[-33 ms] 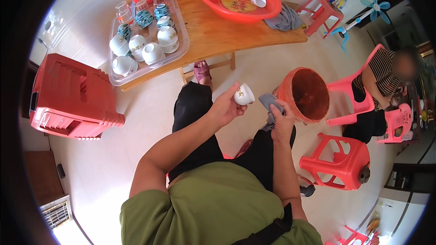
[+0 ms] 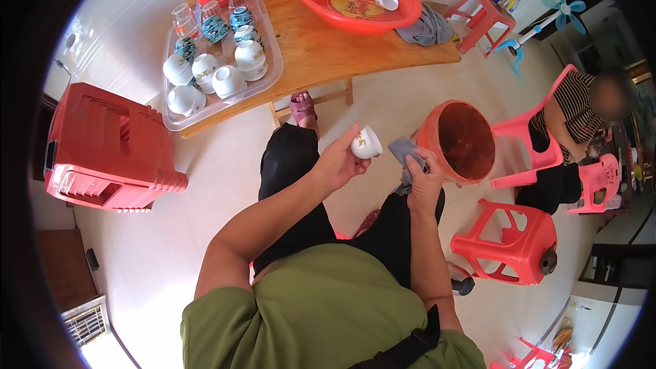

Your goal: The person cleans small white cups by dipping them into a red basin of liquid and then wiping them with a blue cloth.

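My left hand [image 2: 344,156] is closed around a small white cup [image 2: 366,142] with a gold pattern, its mouth tilted toward the right. In my right hand [image 2: 425,181] is a folded grey cloth [image 2: 403,151], pinched between thumb and fingers a short way right of the cup. Cloth and cup are apart. On the table, a clear plastic tray [image 2: 276,68] bears several upside-down white bowls [image 2: 229,80], blue patterned cups [image 2: 214,29] and clear glasses [image 2: 184,20].
A wooden table [image 2: 307,55] holds a red basin [image 2: 311,0] with a white cup inside, and a grey cloth [image 2: 425,26]. A reddish bucket [image 2: 437,130] stands right of my knees. Red stools [image 2: 512,246] and a seated person [image 2: 574,113] are farther right; stacked red stools [image 2: 113,143] stand left.
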`<control>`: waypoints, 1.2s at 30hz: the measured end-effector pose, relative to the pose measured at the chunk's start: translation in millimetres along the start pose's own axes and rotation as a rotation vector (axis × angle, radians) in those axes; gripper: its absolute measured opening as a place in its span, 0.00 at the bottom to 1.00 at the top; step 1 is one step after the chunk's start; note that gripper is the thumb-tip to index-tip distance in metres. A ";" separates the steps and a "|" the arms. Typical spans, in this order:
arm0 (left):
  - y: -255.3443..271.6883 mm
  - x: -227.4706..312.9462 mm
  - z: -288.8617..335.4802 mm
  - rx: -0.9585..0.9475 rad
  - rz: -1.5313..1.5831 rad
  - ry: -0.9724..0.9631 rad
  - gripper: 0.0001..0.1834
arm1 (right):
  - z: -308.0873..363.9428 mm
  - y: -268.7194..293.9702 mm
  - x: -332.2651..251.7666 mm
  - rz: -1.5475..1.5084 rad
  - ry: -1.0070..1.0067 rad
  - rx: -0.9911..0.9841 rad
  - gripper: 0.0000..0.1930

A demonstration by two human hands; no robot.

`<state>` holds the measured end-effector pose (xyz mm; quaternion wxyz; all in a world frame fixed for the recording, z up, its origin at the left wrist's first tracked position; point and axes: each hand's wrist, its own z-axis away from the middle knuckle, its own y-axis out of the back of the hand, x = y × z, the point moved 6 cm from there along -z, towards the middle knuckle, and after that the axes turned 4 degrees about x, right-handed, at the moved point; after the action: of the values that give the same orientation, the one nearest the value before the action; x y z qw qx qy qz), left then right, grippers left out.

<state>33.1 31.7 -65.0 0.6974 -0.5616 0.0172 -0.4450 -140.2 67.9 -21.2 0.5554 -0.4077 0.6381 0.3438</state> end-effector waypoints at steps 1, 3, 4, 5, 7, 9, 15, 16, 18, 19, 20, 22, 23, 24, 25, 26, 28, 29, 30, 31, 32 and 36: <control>-0.8 0.3 1.3 0.020 -0.020 -0.007 0.19 | 0.1 -4.2 -11.5 0.062 0.161 -0.005 0.10; -2.1 -0.3 1.9 -0.007 -0.085 -0.035 0.18 | 2.5 -11.9 -27.2 0.126 0.136 -0.064 0.11; -2.7 -0.6 2.2 -0.020 -0.117 -0.049 0.17 | 4.3 -18.5 -33.9 0.127 0.083 -0.078 0.11; -3.4 -1.3 3.3 -0.028 -0.163 -0.073 0.16 | 7.2 -24.0 -34.2 0.127 0.030 -0.093 0.11; -8.7 -1.2 5.2 -0.053 -0.257 -0.129 0.14 | 13.3 -35.0 -33.8 0.183 0.117 -0.126 0.12; -12.2 2.5 6.7 -0.043 -0.361 -0.215 0.14 | 16.0 -38.1 -26.4 0.085 -0.053 -0.202 0.12; -27.4 15.6 15.3 -0.031 -0.619 -0.349 0.12 | 37.2 -42.0 -30.2 -0.076 -0.406 -0.395 0.16; -27.3 11.6 14.6 -0.026 -0.588 -0.283 0.12 | 40.6 -40.7 -23.6 0.085 -0.255 -0.493 0.18; -24.2 1.5 14.8 0.046 -0.411 -0.097 0.17 | 46.1 -41.1 -35.3 0.368 0.359 -0.488 0.19; -26.1 -3.9 18.8 0.086 -0.358 -0.008 0.19 | 51.3 -39.0 -36.2 0.516 0.578 -0.468 0.19; -26.5 -10.9 18.7 0.116 -0.346 0.035 0.20 | 51.3 -32.9 -33.5 0.545 0.630 -0.456 0.18; -17.4 -11.3 20.2 0.132 -0.376 0.089 0.22 | 54.7 -34.8 -33.5 0.555 0.740 -0.458 0.16; -20.1 -10.0 14.7 0.084 -0.496 -0.005 0.21 | 49.5 -28.7 -29.7 0.443 0.558 -0.454 0.15; -19.0 -7.0 12.9 0.056 -0.624 -0.104 0.21 | 47.1 -29.4 -30.1 0.309 0.373 -0.455 0.15; -21.0 -2.1 14.5 0.033 -0.759 -0.205 0.20 | 45.5 -32.7 -28.1 0.170 0.189 -0.458 0.14; -29.9 -0.4 20.2 0.108 -0.946 -0.394 0.18 | 46.2 -29.4 -15.2 -0.004 -0.130 -0.356 0.12; -50.2 8.8 30.5 0.075 -1.055 -0.618 0.17 | 47.6 -32.8 -18.3 -0.125 -0.321 -0.251 0.12; -58.1 16.7 36.1 0.079 -1.044 -0.633 0.17 | 49.3 -36.2 -20.3 -0.096 -0.308 -0.224 0.12; -52.2 17.0 33.8 0.059 -0.950 -0.553 0.18 | 49.7 -40.6 -33.6 0.021 -0.030 -0.243 0.12; -43.7 19.9 31.8 0.039 -0.857 -0.471 0.19 | 54.1 -48.5 -44.5 0.139 0.247 -0.260 0.13; -38.4 19.4 28.9 0.019 -0.763 -0.389 0.21 | 61.0 -54.1 -53.4 0.257 0.524 -0.276 0.14; -32.3 -1.5 20.2 0.129 -0.597 -0.134 0.25 | 51.1 -40.4 -45.9 0.498 0.901 -0.410 0.16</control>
<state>23.3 49.1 -32.5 0.5697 -0.5245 -0.2225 -0.5923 -79.6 102.4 17.3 0.0385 -0.4510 0.8096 0.3737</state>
